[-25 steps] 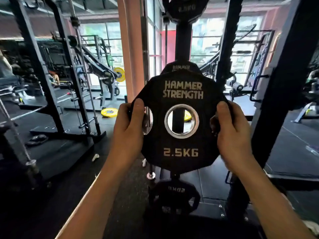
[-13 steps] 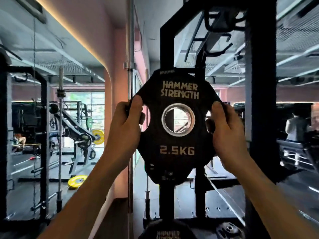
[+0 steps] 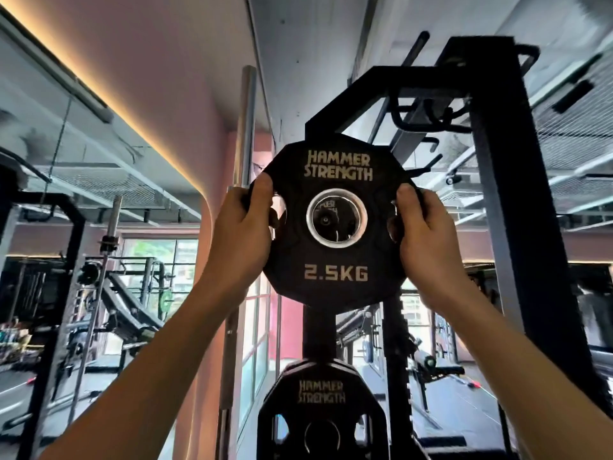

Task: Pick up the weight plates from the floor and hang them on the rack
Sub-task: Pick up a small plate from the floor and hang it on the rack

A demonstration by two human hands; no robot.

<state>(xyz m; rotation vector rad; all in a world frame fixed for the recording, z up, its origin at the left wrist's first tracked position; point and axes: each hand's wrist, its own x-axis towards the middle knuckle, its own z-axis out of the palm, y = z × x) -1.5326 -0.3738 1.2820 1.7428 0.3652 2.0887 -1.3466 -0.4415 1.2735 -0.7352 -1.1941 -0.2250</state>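
Plate [image 3: 336,224] higher than before, hole now over rack [image 3: 497,194] peg.

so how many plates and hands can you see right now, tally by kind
held plate, 2.5 kg: 1
plate on rack: 1
plate seen through the held one's hole: 1
hands, left and right: 2
total: 5

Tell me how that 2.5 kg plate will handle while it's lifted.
The plate looks rigid and, marked 2.5KG, fairly light. Left hand and right hand hook its side cutouts, so slipping seems unlikely. Its flat-sided rim probably resists rolling.
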